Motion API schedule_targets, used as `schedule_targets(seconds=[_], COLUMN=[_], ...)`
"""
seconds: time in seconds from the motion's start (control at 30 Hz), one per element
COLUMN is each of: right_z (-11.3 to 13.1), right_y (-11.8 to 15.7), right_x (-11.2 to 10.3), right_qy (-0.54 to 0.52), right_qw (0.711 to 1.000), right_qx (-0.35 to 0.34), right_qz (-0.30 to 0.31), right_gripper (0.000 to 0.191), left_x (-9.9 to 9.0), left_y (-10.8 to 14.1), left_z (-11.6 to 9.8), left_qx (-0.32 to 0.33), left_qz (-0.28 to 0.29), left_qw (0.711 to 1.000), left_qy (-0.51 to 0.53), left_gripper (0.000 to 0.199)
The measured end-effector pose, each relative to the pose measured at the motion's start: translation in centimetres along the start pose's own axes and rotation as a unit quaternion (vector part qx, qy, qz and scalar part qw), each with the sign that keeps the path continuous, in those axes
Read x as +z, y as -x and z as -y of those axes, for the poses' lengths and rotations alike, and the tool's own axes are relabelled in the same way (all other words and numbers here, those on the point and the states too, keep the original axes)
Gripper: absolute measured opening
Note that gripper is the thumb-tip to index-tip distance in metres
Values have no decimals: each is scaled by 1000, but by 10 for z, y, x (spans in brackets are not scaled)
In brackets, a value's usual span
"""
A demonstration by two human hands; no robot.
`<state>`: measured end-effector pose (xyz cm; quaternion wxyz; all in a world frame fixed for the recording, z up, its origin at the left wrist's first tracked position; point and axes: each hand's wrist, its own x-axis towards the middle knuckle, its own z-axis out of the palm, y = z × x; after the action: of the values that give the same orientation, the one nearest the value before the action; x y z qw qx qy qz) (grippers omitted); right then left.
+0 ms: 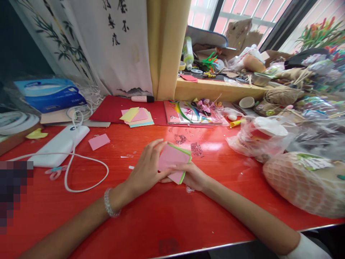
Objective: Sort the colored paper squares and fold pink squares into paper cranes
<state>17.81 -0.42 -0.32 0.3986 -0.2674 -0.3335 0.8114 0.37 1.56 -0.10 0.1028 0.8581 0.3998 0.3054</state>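
Note:
A small stack of pink and green paper slips (pixel 175 158) is held just above the red table, in the middle of the view. My left hand (pixel 147 162) grips the stack from its left side, thumb along the lower edge and fingers over the top left. From the right, my right hand (pixel 192 174) holds the same stack, its thumb lying across the pink face and the other fingers underneath, partly hidden. On the table to the left lies a single pink slip (pixel 99 142). Farther back, a loose pile of yellow, pink and blue slips (pixel 138 117) rests on a red sheet.
A white power bank (pixel 59 145) with a looping white cable (pixel 106 180) lies left. Behind are a blue tissue pack (pixel 51 95), a marker (pixel 142 99) and a colourful booklet (pixel 185 112). Plastic bags (pixel 258 140) and a net-wrapped bundle (pixel 299 187) crowd the right of the red table (pixel 151 223).

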Motion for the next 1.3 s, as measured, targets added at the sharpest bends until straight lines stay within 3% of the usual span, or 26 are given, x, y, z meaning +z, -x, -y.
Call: schedule_targets(seconds=[0.1,0.17,0.47,0.73,0.93,1.13,1.3], right_z=[2,3,4,3,3,7,8], right_y=[0,1,3,2,3,1,-1], right_x=[-2,-3,1,-3,2,0,-5], right_qy=[23,36,156,151,174,166,100], right_qw=[998,997,982,982,977,977,984], right_qx=[25,36,64,63,73,64,45], right_qz=[43,65,80,95,98,122,142], right_gripper=[46,47,33,38,49,43,68], left_x=[-11,-16,-18,-19,-15,-14,-16], left_y=[-3,-4,-1,-1,0,1,0], left_z=[1,1,-2,-5,-4,-5,-7], left_qx=[138,159,141,139,140,157,105], left_qz=[22,22,75,84,78,53,113], left_qw=[987,980,981,979,981,978,987], left_qy=[-85,-116,-111,-123,-113,-127,-43], left_gripper=[50,44,52,51,34,25,16])
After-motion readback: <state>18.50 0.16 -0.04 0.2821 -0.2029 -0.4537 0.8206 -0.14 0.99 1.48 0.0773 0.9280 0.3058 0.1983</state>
